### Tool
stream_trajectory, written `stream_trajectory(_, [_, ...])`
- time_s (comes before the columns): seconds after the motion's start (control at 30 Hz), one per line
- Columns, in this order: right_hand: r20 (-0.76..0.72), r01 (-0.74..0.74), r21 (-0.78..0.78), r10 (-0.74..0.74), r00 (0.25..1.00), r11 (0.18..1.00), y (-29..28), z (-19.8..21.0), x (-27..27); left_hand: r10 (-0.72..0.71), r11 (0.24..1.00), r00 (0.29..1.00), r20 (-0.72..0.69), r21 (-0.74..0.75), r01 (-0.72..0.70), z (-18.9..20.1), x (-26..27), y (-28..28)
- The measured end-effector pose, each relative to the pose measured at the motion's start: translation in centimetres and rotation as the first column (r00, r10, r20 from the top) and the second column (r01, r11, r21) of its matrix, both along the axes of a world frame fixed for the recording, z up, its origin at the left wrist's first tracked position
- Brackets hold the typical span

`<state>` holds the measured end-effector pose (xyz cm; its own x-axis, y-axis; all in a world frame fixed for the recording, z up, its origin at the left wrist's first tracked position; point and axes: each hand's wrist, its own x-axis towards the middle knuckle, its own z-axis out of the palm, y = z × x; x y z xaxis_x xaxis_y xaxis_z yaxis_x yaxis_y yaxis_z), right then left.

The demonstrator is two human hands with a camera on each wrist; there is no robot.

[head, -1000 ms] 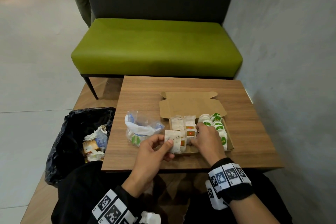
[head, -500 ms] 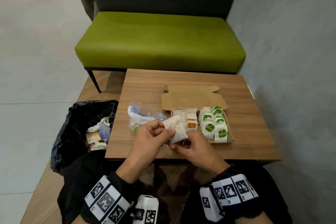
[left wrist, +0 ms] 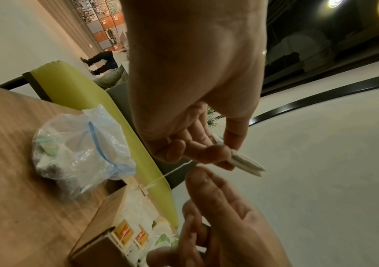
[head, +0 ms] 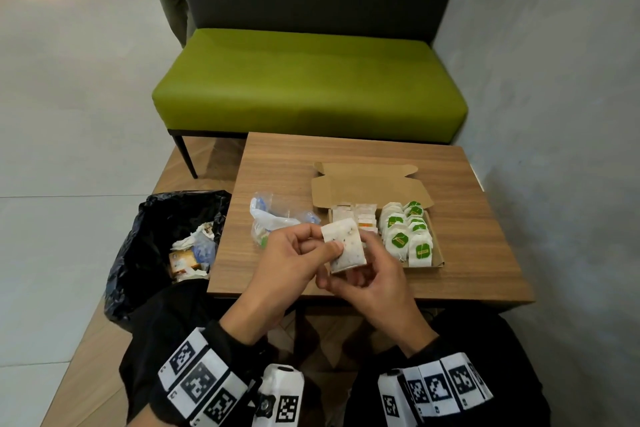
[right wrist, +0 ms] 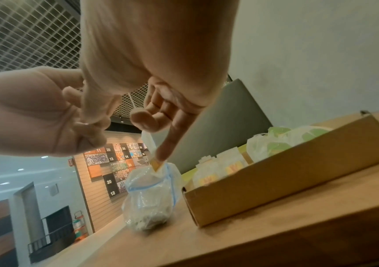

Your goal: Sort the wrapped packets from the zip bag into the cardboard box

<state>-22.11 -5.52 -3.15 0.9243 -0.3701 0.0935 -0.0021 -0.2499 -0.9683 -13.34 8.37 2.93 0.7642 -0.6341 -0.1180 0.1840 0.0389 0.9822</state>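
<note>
I hold a white speckled wrapped packet (head: 343, 246) over the table's near edge. My left hand (head: 327, 240) pinches its left side between thumb and fingers; in the left wrist view the packet (left wrist: 246, 163) shows edge-on as flat layers, with a thin thread trailing from it. My right hand (head: 356, 259) cups it from below, thumb against its right edge. The clear zip bag (head: 277, 218) with a blue seal lies left of the open cardboard box (head: 439, 255). Orange-marked packets (head: 365, 218) fill the box's left rows and green-labelled ones (head: 401, 239) its right.
The small wooden table (head: 467, 253) stands against a grey wall on the right. A black bin bag (head: 138, 253) with rubbish sits at the table's left. A green bench (head: 311, 80) is behind. The box lid (head: 367, 189) lies folded back.
My right hand has left the box and joined the left on the packet. Both hands have drawn the packet back from the box's front corner toward me.
</note>
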Motion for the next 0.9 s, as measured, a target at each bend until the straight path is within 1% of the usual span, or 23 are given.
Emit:
stream_trajectory(0.1, [0.031, -0.032, -0.110, 0.035, 0.999, 0.993, 0.3, 0.2, -0.1, -0.037, 0.999, 0.999, 0.003, 0.025, 0.037, 0.5, -0.5, 0.2])
stream_trajectory(0.2, [-0.009, -0.054, -0.190, 0.053, 0.999, 0.980, 0.6, -0.2, -0.7, -0.017, 1.000, 1.000, -0.011, 0.011, 0.017, 0.9, -0.6, 0.4])
stream_trajectory(0.27, [-0.022, -0.001, -0.234, -0.004, 1.000, 0.972, 0.8, -0.2, -1.1, 0.019, 1.000, 1.000, -0.020, 0.004, -0.019, 0.9, -0.3, 0.6])
stream_trajectory(0.33, [-0.008, 0.073, -0.186, -0.076, 0.997, 0.980, 0.6, 0.0, -1.2, 0.033, 0.999, 0.999, -0.016, 0.018, -0.032, 0.9, -0.2, 0.7])
stream_trajectory(0.43, [0.056, 0.061, -0.092, -0.056, 0.997, 0.994, 0.3, 0.6, -0.9, -0.003, 1.000, 1.000, -0.008, 0.028, 0.003, 1.0, -0.6, 0.6])
stream_trajectory(0.5, [0.092, 0.035, -0.134, -0.023, 0.996, 0.990, 0.1, 1.2, -0.4, -0.048, 0.998, 0.999, -0.004, 0.027, 0.048, 1.2, -0.9, 0.5])
stream_trajectory(0.57, [0.086, 0.001, -0.224, 0.018, 0.996, 0.975, 0.1, 1.7, 0.2, -0.073, 0.997, 0.997, 0.001, 0.034, 0.073, 1.4, -1.1, 0.5])
stream_trajectory(0.63, [0.046, -0.030, -0.314, 0.046, 0.998, 0.949, 0.2, 1.7, 0.4, -0.077, 0.996, 0.997, 0.001, 0.035, 0.077, 1.6, -1.0, 0.5])
stream_trajectory(0.67, [0.016, -0.043, -0.333, 0.051, 0.999, 0.942, 0.3, 1.4, 0.3, -0.076, 0.997, 0.997, 0.003, 0.031, 0.076, 1.7, -0.8, 0.6])
stream_trajectory(0.8, [-0.180, -0.175, -0.410, 0.108, 0.978, 0.895, 0.9, -0.3, -0.5, -0.014, 1.000, 0.999, 0.050, 0.025, 0.013, 1.7, -0.2, 0.9])
stream_trajectory(0.83, [-0.209, -0.204, -0.397, 0.128, 0.970, 0.895, 1.1, -0.5, -0.7, 0.013, 0.999, 0.997, 0.078, 0.032, -0.015, 1.6, 0.1, 0.9])
stream_trajectory(0.9, [-0.222, -0.211, -0.296, 0.148, 0.964, 0.932, 1.4, -0.4, -1.0, 0.051, 0.996, 0.984, 0.171, 0.068, -0.064, 1.1, 0.6, 1.0])
